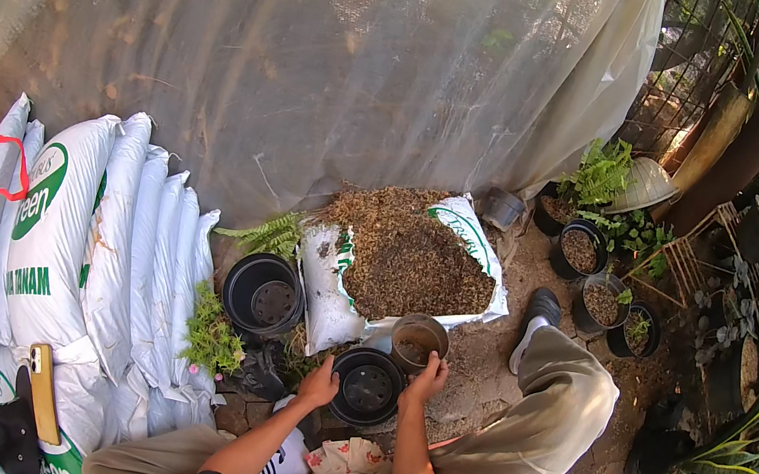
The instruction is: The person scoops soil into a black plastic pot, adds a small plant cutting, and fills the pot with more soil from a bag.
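Observation:
My left hand (321, 382) grips the left rim of a black plastic plant pot (366, 388). This pot is upright, and the holes in its bare bottom show. With my right hand (426, 380) I hold a smaller brownish plastic pot (419, 343) by its near right side. It is just above and right of the black pot, and some brown residue shows inside. Beyond both pots lies a torn-open white sack (332, 290), with a heap of brown potting mix (414, 258) spilling out of its top.
Another black pot (263, 293) stands left of the torn sack, near a pink-flowered plant (213, 337). Several full white sacks (59, 219) lean at the left; a phone (45, 391) rests there. Filled pots (580, 251) line the right side. A plastic sheet (349, 64) hangs behind.

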Tool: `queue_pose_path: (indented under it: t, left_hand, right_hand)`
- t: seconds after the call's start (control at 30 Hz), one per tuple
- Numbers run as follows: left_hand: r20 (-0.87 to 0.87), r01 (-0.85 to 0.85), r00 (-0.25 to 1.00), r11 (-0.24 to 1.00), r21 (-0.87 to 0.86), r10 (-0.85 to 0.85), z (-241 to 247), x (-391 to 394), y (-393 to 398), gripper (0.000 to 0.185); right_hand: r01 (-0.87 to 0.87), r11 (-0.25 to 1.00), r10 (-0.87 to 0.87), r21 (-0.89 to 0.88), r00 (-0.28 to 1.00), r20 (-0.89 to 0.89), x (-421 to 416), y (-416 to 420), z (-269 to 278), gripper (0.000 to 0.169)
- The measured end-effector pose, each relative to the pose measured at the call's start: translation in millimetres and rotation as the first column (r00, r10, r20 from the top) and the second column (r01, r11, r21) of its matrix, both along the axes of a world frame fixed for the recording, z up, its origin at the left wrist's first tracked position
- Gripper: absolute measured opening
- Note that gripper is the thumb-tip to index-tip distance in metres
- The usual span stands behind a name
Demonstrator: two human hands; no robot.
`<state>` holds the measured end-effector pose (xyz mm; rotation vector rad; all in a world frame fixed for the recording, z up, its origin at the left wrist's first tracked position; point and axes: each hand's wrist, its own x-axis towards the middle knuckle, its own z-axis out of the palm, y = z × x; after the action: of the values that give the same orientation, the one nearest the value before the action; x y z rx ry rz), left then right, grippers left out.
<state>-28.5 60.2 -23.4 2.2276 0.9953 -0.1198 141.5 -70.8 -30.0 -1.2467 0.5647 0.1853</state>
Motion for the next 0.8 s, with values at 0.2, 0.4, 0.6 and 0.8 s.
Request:
queue_pose_path:
  t: [0.2, 0.4, 0.6, 0.8]
  left_hand:
    - [-0.011, 0.011, 1.000, 1.000, -0.017, -0.011, 6.8, 5.9, 0.4, 0.054]
    - [0.076, 0.001, 0.997, 0.999, 0.037, -0.004, 3.9, 7.3, 1.6, 0.049]
    - [0.061, -0.018, 0.998, 0.998, 0.064, 0.014, 25.4, 16.1, 16.4, 0.047]
    - [0.052, -0.035, 0.998, 0.999, 0.037, 0.033, 21.5, 13.7, 9.0, 0.059]
  right_hand:
    - [-0.009, 0.999, 0.010, -0.040, 0.999, 0.030, 0.5, -1.2, -7.0, 0.047]
    - [0.012, 1.000, -0.011, -0.023, 0.999, 0.034, 0.0, -2.7, -10.5, 0.050]
    - [-0.027, 0.997, 0.029, -0.065, 0.999, 0.033, 7.5, 1.5, -8.8, 0.051]
    - [-0.045, 0.998, 0.052, -0.040, 0.977, 0.205, 38.3, 30.0, 17.9, 0.047]
